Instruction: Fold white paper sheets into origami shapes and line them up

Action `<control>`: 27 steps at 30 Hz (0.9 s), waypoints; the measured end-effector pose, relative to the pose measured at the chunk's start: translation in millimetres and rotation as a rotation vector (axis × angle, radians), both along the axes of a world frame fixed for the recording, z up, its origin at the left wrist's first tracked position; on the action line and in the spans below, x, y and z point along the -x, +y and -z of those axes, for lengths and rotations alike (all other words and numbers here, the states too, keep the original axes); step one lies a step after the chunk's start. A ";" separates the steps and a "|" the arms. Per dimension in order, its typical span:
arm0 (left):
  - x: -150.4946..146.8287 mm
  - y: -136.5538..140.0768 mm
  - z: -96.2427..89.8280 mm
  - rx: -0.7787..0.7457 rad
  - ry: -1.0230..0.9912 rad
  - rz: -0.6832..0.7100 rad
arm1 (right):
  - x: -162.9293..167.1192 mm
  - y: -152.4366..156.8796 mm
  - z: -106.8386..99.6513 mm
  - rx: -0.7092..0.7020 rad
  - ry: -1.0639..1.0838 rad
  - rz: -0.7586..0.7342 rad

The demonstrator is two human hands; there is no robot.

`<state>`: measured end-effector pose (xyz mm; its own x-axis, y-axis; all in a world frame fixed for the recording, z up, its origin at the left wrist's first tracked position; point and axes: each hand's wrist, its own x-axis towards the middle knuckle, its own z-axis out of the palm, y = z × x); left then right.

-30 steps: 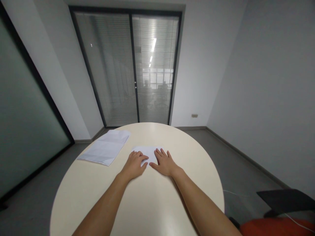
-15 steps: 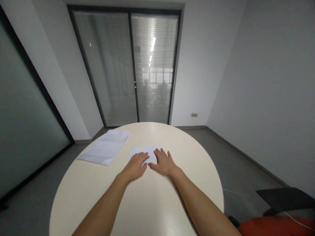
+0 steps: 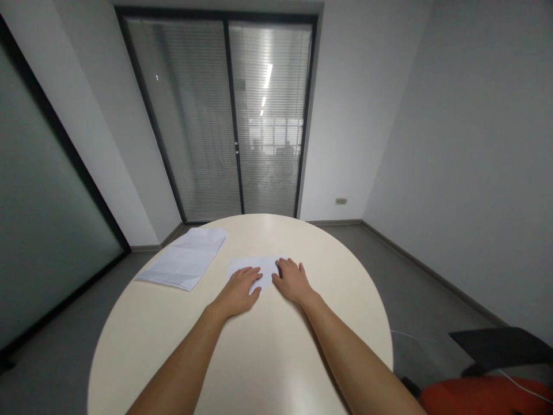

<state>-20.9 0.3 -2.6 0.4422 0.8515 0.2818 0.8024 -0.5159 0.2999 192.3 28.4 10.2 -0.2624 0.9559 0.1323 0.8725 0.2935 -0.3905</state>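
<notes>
A white sheet of paper [image 3: 267, 267] lies on the round cream table [image 3: 254, 357], partly hidden beneath my hands. My left hand [image 3: 241, 291] rests flat over its left part, fingers stretched and thumb apart. At the sheet's right side sits my right hand [image 3: 292, 280], with its fingers a little bent and the thumb held away from them. Its fingertips touch or hover just over the paper's right edge; which of the two I cannot tell. Neither hand grips anything.
A stack of folded white paper [image 3: 185, 258] lies at the table's left edge. On the floor at the lower right stands a chair with a red seat [image 3: 479, 397] and a black armrest [image 3: 501, 346]. Beyond the table is a glazed partition with blinds [image 3: 272, 173].
My right hand has slid to the right, away from my left thumb, and its fingers have drawn in a little. My left hand and the paper stay almost where they were.
</notes>
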 end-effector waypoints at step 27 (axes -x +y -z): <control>4.9 -3.7 -1.7 0.028 -0.022 0.059 | -18.0 19.9 3.6 -0.147 0.062 0.247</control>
